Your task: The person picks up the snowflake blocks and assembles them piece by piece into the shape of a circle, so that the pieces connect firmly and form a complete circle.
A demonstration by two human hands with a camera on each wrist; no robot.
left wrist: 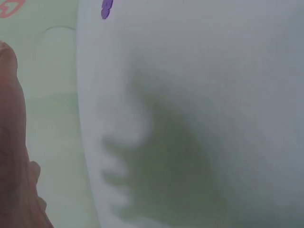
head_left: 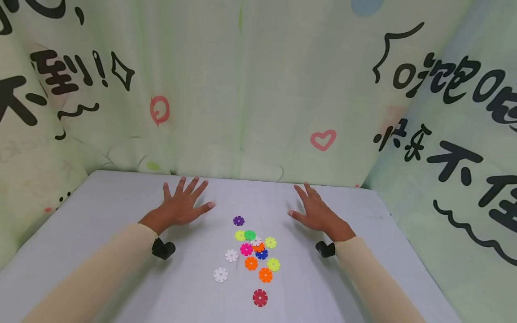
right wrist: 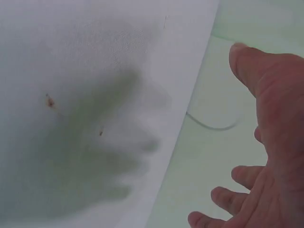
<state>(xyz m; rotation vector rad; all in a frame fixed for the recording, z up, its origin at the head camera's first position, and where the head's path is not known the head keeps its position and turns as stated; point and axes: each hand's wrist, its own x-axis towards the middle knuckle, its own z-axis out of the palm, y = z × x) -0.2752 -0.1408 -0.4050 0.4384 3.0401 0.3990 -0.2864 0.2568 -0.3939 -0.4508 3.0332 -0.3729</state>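
Left hand (head_left: 177,208): spread wide, held nothing; hovered nearer purple disc (head_left: 241,221).
Right hand (head_left: 318,214): spread, held nothing; hovered farther.
Notched discs (head_left: 254,265): lay lower centre of head frame; showed no long axis.

Discs (head_left: 248,264): small, notched-edged, bright, loosely scattered flat on the counter (head_left: 194,296).
Purple disc (head_left: 238,220): alone, farthest away.
Green disc (head_left: 250,235): against a yellow disc (head_left: 239,235).
Blue disc (head_left: 261,255): partly overlapping an orange disc (head_left: 259,247).
Pink disc (head_left: 246,249): just left of them.
White discs (head_left: 231,255): two lie apart, leftmost.
Red disc (head_left: 260,298): alone, nearest.
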